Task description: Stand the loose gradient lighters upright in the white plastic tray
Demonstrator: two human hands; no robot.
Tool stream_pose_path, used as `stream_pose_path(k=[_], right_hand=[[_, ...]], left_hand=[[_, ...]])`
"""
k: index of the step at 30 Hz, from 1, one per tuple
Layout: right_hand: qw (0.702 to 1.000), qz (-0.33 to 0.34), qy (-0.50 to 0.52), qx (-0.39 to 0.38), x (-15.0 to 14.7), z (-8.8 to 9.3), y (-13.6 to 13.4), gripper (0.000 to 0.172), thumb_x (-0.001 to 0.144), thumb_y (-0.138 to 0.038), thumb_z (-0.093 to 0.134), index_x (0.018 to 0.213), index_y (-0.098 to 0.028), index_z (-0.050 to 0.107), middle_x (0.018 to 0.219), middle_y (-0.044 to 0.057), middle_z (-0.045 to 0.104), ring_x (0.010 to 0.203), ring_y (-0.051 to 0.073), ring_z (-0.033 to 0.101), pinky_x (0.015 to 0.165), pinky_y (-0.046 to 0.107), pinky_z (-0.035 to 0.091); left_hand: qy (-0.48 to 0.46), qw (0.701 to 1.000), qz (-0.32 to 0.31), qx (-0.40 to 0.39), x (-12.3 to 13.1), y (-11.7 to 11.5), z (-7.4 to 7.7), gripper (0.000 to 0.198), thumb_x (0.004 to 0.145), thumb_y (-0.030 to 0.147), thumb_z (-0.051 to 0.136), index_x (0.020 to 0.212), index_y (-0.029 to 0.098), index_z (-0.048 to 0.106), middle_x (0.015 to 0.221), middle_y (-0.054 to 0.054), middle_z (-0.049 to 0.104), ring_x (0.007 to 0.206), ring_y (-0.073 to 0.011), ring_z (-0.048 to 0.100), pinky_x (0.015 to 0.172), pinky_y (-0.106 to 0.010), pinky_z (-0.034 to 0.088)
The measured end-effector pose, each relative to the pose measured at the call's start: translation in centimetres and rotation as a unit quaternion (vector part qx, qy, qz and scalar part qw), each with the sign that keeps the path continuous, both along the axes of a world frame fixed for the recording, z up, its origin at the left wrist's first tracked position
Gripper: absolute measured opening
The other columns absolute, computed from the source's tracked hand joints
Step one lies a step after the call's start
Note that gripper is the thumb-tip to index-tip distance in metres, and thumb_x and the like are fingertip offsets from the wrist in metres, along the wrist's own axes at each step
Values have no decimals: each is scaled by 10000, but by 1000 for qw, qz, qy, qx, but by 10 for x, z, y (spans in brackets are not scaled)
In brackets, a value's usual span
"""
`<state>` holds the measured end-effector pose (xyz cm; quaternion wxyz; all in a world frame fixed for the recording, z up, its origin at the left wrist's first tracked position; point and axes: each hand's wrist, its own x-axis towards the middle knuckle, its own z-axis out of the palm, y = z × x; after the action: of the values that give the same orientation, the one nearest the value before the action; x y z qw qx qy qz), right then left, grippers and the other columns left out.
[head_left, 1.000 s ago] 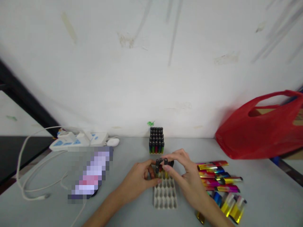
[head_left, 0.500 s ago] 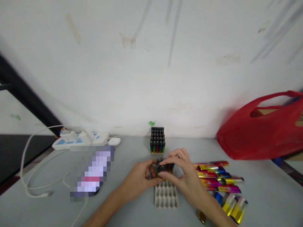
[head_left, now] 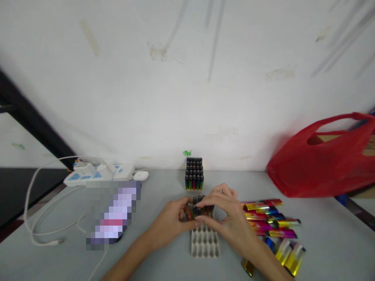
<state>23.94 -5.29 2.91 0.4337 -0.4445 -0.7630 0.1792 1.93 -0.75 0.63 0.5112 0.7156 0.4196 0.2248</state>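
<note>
Just in front of me is a pale grey moulded tray (head_left: 205, 249) with rows of hollows. Several batteries (head_left: 195, 200) with black tops stand upright in its far end. My left hand (head_left: 178, 218) curls against the tray's left side, thumb and index finger around the near corner of these batteries. From the right, my right hand (head_left: 225, 210) pinches a black-topped battery (head_left: 199, 210) between thumb and index finger, over the front of the standing group. Its lower part is hidden by the fingertips. Behind the tray stands a block of batteries (head_left: 194, 171) in tight rows.
Shiny multicoloured batteries (head_left: 271, 224) lie in groups on the right of the grey table (head_left: 164, 257). A red bag (head_left: 319, 168) stands behind them. To the left are a phone (head_left: 117, 214), a white power strip (head_left: 99, 173) and a white cable (head_left: 38, 236). A white wall closes the back.
My right thumb and the pinched battery have shifted very slightly lower and left. My left hand stays at the tray. The whole view has moved only a little.
</note>
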Motion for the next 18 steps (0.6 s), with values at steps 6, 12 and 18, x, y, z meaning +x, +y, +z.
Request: stream_pose_path(k=[6,12,18], right_hand=[[1000,-13,-3,2,0,2,0,199,896,-376,937,1028,-313,802,929,7,831,1027,316,619,899,475,343],[999,-23,-11,38,-1,0,-2,195,903,-280,925,1054,-319,808,1073,29,799,1081,318,606,915,469,363],[997,-59,-16,45,-2,0,-4,136,963,-199,819,1050,-302,797,1172,59,704,1156,311,576,980,476,366]], left_hand=[[16,1000,2,2,-1,1,-2,391,852,391,877,1113,139,727,778,44,634,642,-123,492,566,-246,328],[10,1000,4,3,-1,2,-2,370,840,324,876,1121,132,729,776,48,640,629,-114,476,565,-242,316],[-1,1000,-7,-6,-1,2,-7,383,854,339,872,1145,133,731,803,34,649,651,-121,491,572,-239,328]])
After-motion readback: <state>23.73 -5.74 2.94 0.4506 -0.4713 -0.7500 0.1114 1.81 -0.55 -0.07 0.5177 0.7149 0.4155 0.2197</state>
